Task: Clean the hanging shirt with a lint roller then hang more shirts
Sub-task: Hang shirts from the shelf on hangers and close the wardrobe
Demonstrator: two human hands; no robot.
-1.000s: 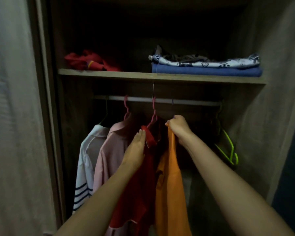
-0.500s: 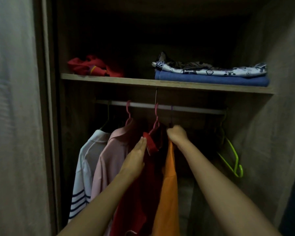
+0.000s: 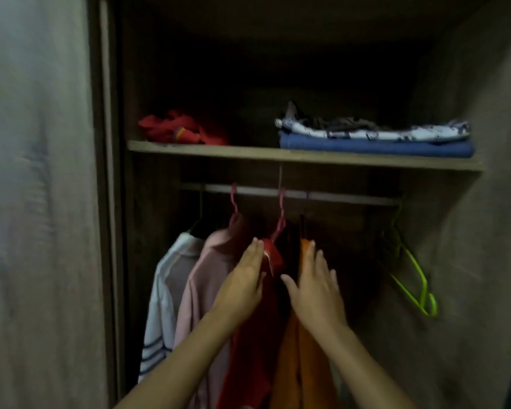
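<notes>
Your left hand (image 3: 245,278) is lying flat, fingers straight, against the red shirt (image 3: 257,335) near its collar. Your right hand (image 3: 316,287) is spread wide beside the orange shirt (image 3: 292,364), holding nothing. Both shirts are hanging mid-rail (image 3: 337,196); open room is showing rightward before the green hangers (image 3: 416,278).

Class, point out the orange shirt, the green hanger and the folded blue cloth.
orange shirt (image 3: 306,376): head view, lower body.
green hanger (image 3: 416,273): head view, sloping arm.
folded blue cloth (image 3: 375,148): head view, front edge.
</notes>
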